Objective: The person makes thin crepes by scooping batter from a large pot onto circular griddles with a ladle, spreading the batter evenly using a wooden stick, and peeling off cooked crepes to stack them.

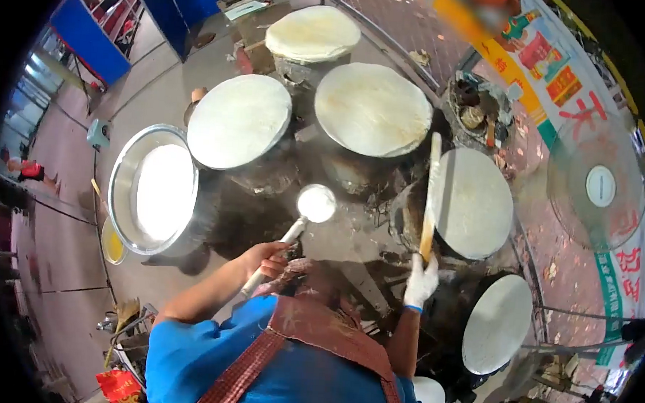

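Observation:
My left hand (265,260) is wrapped round the pale handle of a ladle (316,203), whose round bowl is full of white batter and hangs over the ground between the griddles. On my right hand (423,280) is a white glove, and its fingers close on the lower end of a long flat wooden spatula (431,200). The spatula points away from me along the left edge of a round, pale sheet of batter (475,202). To the left of the ladle stands a wide metal basin (121,224) with white batter in it.
More round pale sheets lie ahead, at the left (239,120), centre (373,109) and back (313,33); another (498,324) is at my right. A bowl of yellow liquid (114,242) sits beside the basin. A printed banner (549,60) and metal rails border the right side.

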The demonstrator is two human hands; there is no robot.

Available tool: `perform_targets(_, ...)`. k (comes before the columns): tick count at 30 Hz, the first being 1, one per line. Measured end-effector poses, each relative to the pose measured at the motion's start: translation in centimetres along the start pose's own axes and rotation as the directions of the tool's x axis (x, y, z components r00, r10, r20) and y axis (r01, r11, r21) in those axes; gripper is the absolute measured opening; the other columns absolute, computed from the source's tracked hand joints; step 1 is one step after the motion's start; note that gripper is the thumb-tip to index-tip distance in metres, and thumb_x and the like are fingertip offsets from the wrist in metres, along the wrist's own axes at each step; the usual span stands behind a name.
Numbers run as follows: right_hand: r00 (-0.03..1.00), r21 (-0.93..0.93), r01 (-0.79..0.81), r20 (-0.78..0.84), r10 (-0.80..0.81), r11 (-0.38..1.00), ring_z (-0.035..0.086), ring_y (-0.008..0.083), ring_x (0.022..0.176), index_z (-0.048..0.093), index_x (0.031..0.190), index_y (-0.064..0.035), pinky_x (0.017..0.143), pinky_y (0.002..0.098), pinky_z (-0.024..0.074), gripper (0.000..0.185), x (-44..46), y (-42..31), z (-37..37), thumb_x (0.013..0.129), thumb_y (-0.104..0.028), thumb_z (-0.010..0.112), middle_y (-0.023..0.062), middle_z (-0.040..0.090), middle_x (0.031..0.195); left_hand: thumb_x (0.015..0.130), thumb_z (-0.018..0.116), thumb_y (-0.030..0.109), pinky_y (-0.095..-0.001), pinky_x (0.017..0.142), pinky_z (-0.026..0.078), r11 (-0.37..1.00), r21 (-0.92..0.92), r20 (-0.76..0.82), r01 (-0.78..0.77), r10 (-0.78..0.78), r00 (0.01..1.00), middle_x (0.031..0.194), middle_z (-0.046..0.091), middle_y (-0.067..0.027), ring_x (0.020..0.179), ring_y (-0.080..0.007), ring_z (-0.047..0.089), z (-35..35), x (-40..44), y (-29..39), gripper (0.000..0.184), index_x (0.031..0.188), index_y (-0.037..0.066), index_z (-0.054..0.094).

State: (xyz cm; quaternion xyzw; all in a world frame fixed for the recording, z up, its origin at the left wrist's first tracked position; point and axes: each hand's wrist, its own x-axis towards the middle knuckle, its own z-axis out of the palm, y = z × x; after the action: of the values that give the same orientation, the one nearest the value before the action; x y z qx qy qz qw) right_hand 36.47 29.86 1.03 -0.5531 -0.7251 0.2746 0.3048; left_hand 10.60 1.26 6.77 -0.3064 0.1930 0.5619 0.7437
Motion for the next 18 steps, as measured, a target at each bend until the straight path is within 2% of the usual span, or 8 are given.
perform_targets(2,0.991,-0.073,-0.026,0.128,0.035,0.997,0.061,0.0350,0.080,0.059,0.101,-0.0010,0.071,0.0408,0.0471,0.045,0.3,-3.7,4.0,0.075,-0.036,0.068,0.0177,0.064,0.088,0.095,0.039,0.029,-0.0181,0.029,0.028,0.995,-0.065,0.033,-0.072,0.075,0.997,0.056,0.035,0.0006,0.037,-0.0050,0.033,-2.0,-2.7,1.7,0.019,0.102,0.018,0.053)
perform_targets(4,0.924,-0.370,0.043,0.368,0.104,0.928,0.061,0.0360,0.084,0.059,0.100,-0.0080,0.072,0.0441,0.0470,0.041,1.6,-8.6,8.7,0.076,-0.041,0.063,0.0187,0.063,0.095,0.095,0.039,0.029,-0.0186,0.029,0.028,0.988,-0.119,0.017,-0.100,0.103,0.995,0.057,0.035,0.0004,0.037,-0.0056,0.031,-4.4,-4.8,3.7,0.020,0.103,0.019,0.054)
perform_targets(8,0.871,-0.270,0.418,0.391,-0.298,0.867,0.061,0.0358,0.076,0.057,0.096,-0.0096,0.069,0.0446,0.0486,0.037,5.2,-16.1,21.1,0.076,-0.040,0.062,0.0179,0.061,0.092,0.095,0.036,0.034,-0.0199,0.030,0.029,0.978,-0.174,0.036,-0.114,0.122,0.992,0.056,0.035,0.0010,0.037,-0.0063,0.032,-5.3,-9.7,6.9,0.027,0.096,0.016,0.056)
perform_targets(10,0.831,-0.355,0.490,0.467,-0.303,0.796,0.060,0.0340,0.080,0.056,0.097,-0.0090,0.069,0.0438,0.0491,0.037,7.6,-20.2,26.0,0.075,-0.037,0.064,0.0166,0.059,0.096,0.095,0.036,0.035,-0.0200,0.031,0.029,0.981,-0.192,0.188,-0.018,0.055,0.981,0.056,0.036,0.0009,0.037,-0.0068,0.032,-9.6,-10.7,8.9,0.028,0.099,0.017,0.057)
perform_targets(12,0.714,-0.251,0.698,0.318,-0.624,0.671,0.059,0.0322,0.087,0.056,0.097,-0.0075,0.070,0.0435,0.0490,0.038,9.5,-20.7,30.0,0.074,-0.037,0.064,0.0158,0.057,0.102,0.094,0.038,0.037,-0.0200,0.031,0.029,0.982,-0.185,0.208,-0.039,0.078,0.975,0.055,0.037,0.0003,0.037,-0.0074,0.033,-11.0,-12.4,10.3,0.032,0.092,0.012,0.058)
perform_targets(14,0.685,-0.410,0.719,0.556,-0.471,0.561,0.060,0.0304,0.087,0.057,0.099,-0.0069,0.072,0.0449,0.0478,0.042,11.9,-21.1,32.3,0.076,-0.043,0.058,0.0162,0.058,0.103,0.091,0.043,0.037,-0.0200,0.030,0.026,0.964,-0.254,0.029,-0.084,0.094,0.995,0.053,0.034,0.0015,0.036,-0.0076,0.031,-8.9,-14.5,10.9,0.039,0.063,0.010,0.037)
perform_targets(16,0.579,-0.406,0.804,0.701,-0.416,0.434,0.061,0.0306,0.084,0.059,0.093,-0.0074,0.071,0.0456,0.0474,0.042,14.4,-22.9,31.4,0.079,-0.046,0.051,0.0163,0.061,0.098,0.091,0.044,0.036,-0.0196,0.030,0.027,0.952,-0.307,0.173,0.008,0.048,0.984,0.056,0.037,0.0007,0.038,-0.0070,0.032,-9.8,-15.7,11.7,0.038,0.065,0.009,0.039)
perform_targets(18,0.709,-0.475,0.696,0.571,-0.414,0.539,0.062,0.0309,0.080,0.062,0.086,-0.0078,0.070,0.0449,0.0477,0.045,17.7,-24.4,29.0,0.080,-0.051,0.047,0.0166,0.063,0.089,0.091,0.044,0.036,-0.0194,0.030,0.028,0.936,-0.333,0.075,-0.112,0.145,0.987,0.056,0.037,0.0007,0.038,-0.0065,0.032,-9.4,-16.3,12.3,0.034,0.068,0.010,0.041)
